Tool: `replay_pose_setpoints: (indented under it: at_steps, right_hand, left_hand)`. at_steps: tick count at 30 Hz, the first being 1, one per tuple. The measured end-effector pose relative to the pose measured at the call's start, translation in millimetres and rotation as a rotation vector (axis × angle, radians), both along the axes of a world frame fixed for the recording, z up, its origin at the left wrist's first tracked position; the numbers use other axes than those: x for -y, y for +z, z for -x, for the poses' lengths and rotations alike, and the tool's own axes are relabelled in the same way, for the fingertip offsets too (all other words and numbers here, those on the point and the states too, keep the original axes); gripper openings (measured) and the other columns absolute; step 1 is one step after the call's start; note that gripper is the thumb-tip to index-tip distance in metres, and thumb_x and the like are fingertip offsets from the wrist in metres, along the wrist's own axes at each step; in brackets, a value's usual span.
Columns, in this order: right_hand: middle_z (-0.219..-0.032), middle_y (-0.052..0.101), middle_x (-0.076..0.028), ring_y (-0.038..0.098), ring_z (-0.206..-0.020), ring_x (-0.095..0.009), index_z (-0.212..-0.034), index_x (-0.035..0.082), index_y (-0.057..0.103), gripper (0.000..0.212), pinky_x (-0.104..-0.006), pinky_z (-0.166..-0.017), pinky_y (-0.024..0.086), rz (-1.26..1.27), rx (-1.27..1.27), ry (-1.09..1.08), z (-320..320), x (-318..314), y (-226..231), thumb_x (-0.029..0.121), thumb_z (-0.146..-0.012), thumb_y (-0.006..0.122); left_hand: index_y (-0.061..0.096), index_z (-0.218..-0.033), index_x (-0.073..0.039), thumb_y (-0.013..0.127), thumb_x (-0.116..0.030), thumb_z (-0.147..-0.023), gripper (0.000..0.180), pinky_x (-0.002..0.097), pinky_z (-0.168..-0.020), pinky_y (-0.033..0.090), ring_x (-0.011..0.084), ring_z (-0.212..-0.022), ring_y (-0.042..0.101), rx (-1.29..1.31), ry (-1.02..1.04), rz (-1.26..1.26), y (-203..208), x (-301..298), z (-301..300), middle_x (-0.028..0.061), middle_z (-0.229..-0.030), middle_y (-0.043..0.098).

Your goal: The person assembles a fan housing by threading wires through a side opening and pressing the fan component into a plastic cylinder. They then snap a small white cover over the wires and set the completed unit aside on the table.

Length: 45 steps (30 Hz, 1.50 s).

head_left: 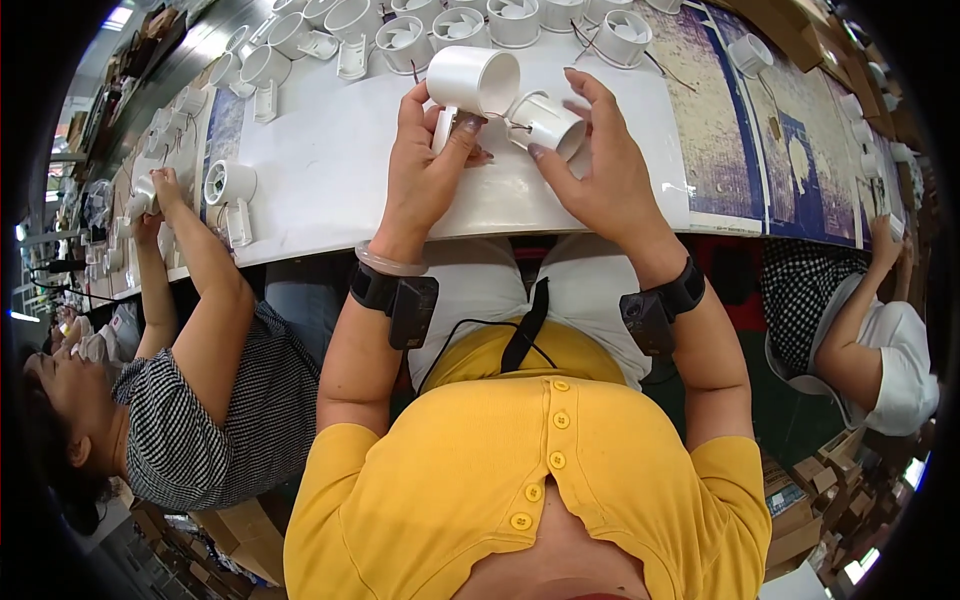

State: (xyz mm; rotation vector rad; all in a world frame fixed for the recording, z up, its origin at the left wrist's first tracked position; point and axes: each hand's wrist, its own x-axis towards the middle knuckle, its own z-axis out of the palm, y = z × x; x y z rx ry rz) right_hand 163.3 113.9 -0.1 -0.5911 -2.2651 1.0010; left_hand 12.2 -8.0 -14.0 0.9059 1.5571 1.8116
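My left hand [428,165] is closed around a white plastic tube housing [462,78], thumb and fingers on the small bracket below it. The housing is raised above the table, its open end turned to the right. Just to its right, my right hand [607,165] holds a smaller white cylinder [548,124], thumb at its lower side and other fingers behind it; the index finger sticks out away from it. Thin dark and red wires [513,125] run between the two parts near my left fingertips. The inside of the smaller cylinder is mostly hidden.
Several white duct fans [515,22] line the table's far side, some with loose wires. Another white fan [230,183] stands at the left. Worn blue-printed sheeting [720,130] covers the right part. Co-workers sit on both sides, a co-worker's hands [160,200] holding a white part at left.
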Motion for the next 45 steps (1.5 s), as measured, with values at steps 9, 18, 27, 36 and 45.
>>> replay_pose_setpoints:
  at_steps: [9, 18, 27, 36, 45]
  right_hand:
    - [-0.116, 0.060, -0.006, 0.052, -0.106, -0.026, -0.105, 0.010, 0.062, 0.033, -0.0394, -0.095, 0.038, -0.431, -0.232, 0.087, 13, -4, 3, 0.011, -0.074, 0.075]
    - [-0.100, 0.065, 0.004, 0.051, -0.100, -0.022, -0.089, 0.014, 0.069, 0.016, -0.0360, -0.091, 0.037, -0.335, -0.302, 0.077, 32, -13, -2, 0.009, -0.074, 0.074]
    - [-0.121, 0.058, -0.003, 0.043, -0.116, -0.027, -0.091, 0.014, 0.071, 0.014, -0.0398, -0.097, 0.036, -0.449, -0.262, 0.021, 30, -3, 15, 0.012, -0.077, 0.074]
    - [-0.130, 0.056, -0.002, 0.035, -0.132, -0.030, -0.090, 0.015, 0.072, 0.012, -0.0405, -0.108, 0.031, -0.284, -0.235, 0.132, 28, -5, 18, 0.016, -0.079, 0.075]
    - [-0.127, 0.059, 0.000, 0.037, -0.131, -0.029, -0.090, 0.015, 0.074, 0.011, -0.0403, -0.108, 0.031, -0.227, -0.257, 0.151, 32, -4, 14, 0.016, -0.079, 0.075]
  left_hand:
    - [0.028, -0.136, -0.005, 0.056, -0.008, -0.095, 0.050, 0.0259, -0.071, 0.057, 0.0123, -0.090, 0.060, 0.044, 0.022, -0.011, 0, 0, -3, 0.0101, -0.112, 0.058]
    - [0.031, -0.136, -0.005, 0.056, -0.010, -0.096, 0.047, 0.0289, -0.083, 0.052, 0.0119, -0.094, 0.057, 0.104, -0.039, -0.054, 1, 3, -1, 0.0087, -0.113, 0.057]
    - [0.036, -0.136, -0.006, 0.055, -0.009, -0.095, 0.045, 0.0271, -0.087, 0.048, 0.0126, -0.098, 0.057, 0.221, -0.114, -0.062, 7, 10, 2, 0.0079, -0.115, 0.056]
    - [0.037, -0.135, -0.006, 0.055, -0.006, -0.094, 0.045, 0.0274, -0.087, 0.047, 0.0128, -0.099, 0.057, 0.258, -0.119, -0.131, 2, 13, -7, 0.0081, -0.116, 0.056]
    - [0.036, -0.136, -0.007, 0.053, -0.003, -0.092, 0.047, 0.0267, -0.085, 0.045, 0.0129, -0.099, 0.054, 0.275, -0.121, -0.180, -1, 14, -6, 0.0084, -0.118, 0.054]
